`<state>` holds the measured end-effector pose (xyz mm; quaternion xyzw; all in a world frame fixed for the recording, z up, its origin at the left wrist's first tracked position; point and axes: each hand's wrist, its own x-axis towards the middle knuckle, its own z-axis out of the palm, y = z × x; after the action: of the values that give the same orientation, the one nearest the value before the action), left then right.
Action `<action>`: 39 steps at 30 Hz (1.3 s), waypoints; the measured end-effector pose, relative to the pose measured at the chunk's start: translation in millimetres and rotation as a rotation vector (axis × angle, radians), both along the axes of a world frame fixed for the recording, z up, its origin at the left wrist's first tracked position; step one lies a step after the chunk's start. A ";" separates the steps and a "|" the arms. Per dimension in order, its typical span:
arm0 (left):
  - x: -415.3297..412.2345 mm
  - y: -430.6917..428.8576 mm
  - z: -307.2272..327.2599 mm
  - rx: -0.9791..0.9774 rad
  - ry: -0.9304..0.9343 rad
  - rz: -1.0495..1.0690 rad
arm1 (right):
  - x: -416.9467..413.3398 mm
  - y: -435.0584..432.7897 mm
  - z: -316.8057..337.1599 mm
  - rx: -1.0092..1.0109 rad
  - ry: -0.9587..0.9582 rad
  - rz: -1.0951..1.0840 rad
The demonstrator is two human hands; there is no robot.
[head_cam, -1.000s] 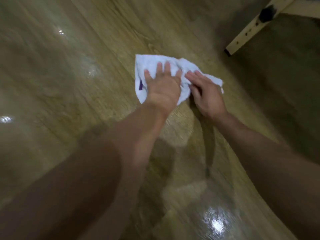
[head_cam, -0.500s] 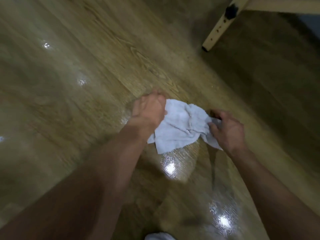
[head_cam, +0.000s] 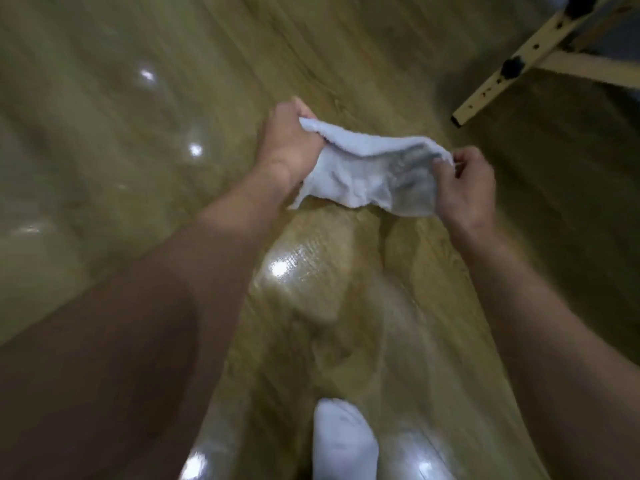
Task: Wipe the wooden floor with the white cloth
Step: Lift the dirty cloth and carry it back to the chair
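You've lifted the white cloth [head_cam: 363, 171] off the wooden floor [head_cam: 311, 46].
A second ago it lay pressed flat. Now your left hand [head_cam: 289, 143] and right hand [head_cam: 465, 183] stretch it above the boards, fingers [head_cam: 440, 165] curled round its ends. You're likely turning it to a cleaner face.

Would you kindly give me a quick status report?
Left hand grips one end of the white cloth, right hand pinches the other. Cloth held up, grey patch showing. Wooden leg well aside.
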<state>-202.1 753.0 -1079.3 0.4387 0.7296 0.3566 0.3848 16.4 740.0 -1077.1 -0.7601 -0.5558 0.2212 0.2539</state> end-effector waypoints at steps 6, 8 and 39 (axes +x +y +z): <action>-31.4 -63.2 96.7 -0.091 0.046 0.093 | -121.6 -41.4 99.0 -0.428 0.780 -0.187; -39.6 -92.1 140.2 -0.136 0.051 0.133 | -153.0 -67.9 145.2 -0.573 0.872 -0.173; -274.5 -437.5 758.8 -0.082 0.208 0.920 | -439.4 -248.4 742.1 -0.084 0.093 1.681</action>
<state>-476.6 315.6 -320.5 0.0877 0.8964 0.4151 0.1285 -423.0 491.7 -335.0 -0.0921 -0.9169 0.3884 -0.0012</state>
